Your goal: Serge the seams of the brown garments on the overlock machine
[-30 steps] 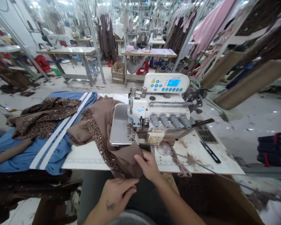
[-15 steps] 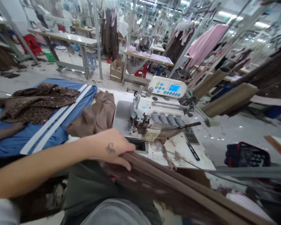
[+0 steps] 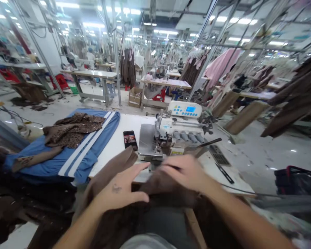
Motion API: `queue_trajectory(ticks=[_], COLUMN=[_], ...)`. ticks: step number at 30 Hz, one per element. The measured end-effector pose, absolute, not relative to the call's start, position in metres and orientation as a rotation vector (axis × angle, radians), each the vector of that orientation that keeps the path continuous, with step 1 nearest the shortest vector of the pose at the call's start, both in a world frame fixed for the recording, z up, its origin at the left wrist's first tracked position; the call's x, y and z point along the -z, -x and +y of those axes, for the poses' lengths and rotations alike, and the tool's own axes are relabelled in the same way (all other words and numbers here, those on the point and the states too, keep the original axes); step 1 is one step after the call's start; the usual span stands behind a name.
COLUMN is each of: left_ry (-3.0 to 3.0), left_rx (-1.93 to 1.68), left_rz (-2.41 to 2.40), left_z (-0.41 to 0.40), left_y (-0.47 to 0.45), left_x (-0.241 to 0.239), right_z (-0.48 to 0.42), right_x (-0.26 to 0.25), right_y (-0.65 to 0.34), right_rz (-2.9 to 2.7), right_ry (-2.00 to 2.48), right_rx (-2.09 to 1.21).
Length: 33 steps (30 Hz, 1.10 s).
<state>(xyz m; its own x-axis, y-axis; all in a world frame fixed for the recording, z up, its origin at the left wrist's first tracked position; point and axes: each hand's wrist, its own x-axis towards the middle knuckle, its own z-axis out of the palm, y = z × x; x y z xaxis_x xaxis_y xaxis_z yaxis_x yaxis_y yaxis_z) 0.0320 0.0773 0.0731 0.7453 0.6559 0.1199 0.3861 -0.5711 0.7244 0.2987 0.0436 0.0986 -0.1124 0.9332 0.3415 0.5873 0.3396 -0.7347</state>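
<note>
There's a pale grey, rounded fabric garment [image 3: 147, 242] at the body, and just beyond it, smooth dark grey cloth [image 3: 168, 221] across the lap! To the garment's left, a bare left hand [image 3: 120, 190] carries a small, dark, curling mark [image 3: 116, 188] near the wrist, above a bare forearm. To its right, a bare right hand [image 3: 185, 171], blurred, and another uncovered forearm [image 3: 238, 207]!

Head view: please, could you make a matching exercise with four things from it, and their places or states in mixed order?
Things:
1. left hand
2. right hand
3. phone
4. blue cloth

Places or states:
A. lying just left of the sewing machine
B. spread open
C. crossed by two white stripes
D. closed on brown fabric

Pairs: 1-B, 2-D, 3-A, 4-C.
</note>
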Motion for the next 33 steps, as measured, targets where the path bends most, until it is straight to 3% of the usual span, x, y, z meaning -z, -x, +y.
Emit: queue_trajectory(ticks=[4,7,13,16,19,24,30,33], left_ry=[-1.959,-2.037,-2.531,-2.753,-2.71,-2.431,-2.19,-2.299], left_rx=[-0.781,-0.868,-1.321,-1.028,-0.935,-0.782,-0.966,-1.035], left_rz=[1.119,1.189,1.154,0.768,0.813,0.822,0.804,0.74], left_z=[0.104,0.143,0.183,0.165,0.155,0.181,0.183,0.17], left_y=[-0.044,-0.022,-0.053,-0.088,-0.102,-0.101,-0.088,-0.101], left_x=[-0.028,-0.038,-0.079,-0.052,-0.032,-0.051,-0.08,-0.08], right_z=[0.041,0.032,0.056,0.061,0.055,0.048,0.034,0.033], right_x=[-0.047,-0.011,-0.01,0.005,0.023,0.027,0.013,0.011], right_y=[-0.26,-0.251,-0.268,-0.272,-0.27,-0.274,-0.279,-0.273], right_rz=[-1.882,-1.67,-1.001,-0.973,-1.092,-1.161,-1.185,-1.301], right_ry=[1.266,1.176,1.147,1.154,1.19,1.213,1.19,1.18], right_rx=[-0.977,-1.197,-0.937,-0.848,-0.828,-0.882,-0.429,-0.64])
